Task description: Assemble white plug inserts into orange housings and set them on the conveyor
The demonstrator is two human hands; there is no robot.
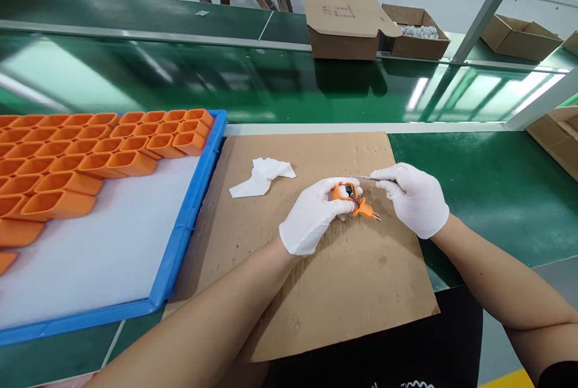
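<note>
My left hand (315, 215), in a white glove, is closed around an orange plastic housing (338, 191) above the cardboard sheet. Dark parts and thin wires show in the housing's opening, and an orange two-pin plug piece (365, 209) hangs out toward the right. In the white-gloved fingers of my right hand (414, 200) is a pair of thin metal tweezers (371, 178). Its tip points left, close to the housing; whether it touches cannot be made out. A crumpled white tissue (262, 177) lies on the cardboard sheet (289, 291), left of my hands.
To the left, a blue-rimmed tray (180, 225) holds several rows of orange hollow housings (81, 147). Behind the cardboard runs a glossy green belt (271, 93). Brown cartons (345, 44) stand on the far ledge, one with small pale parts (419, 32). A slanted metal post (490, 5) rises at right.
</note>
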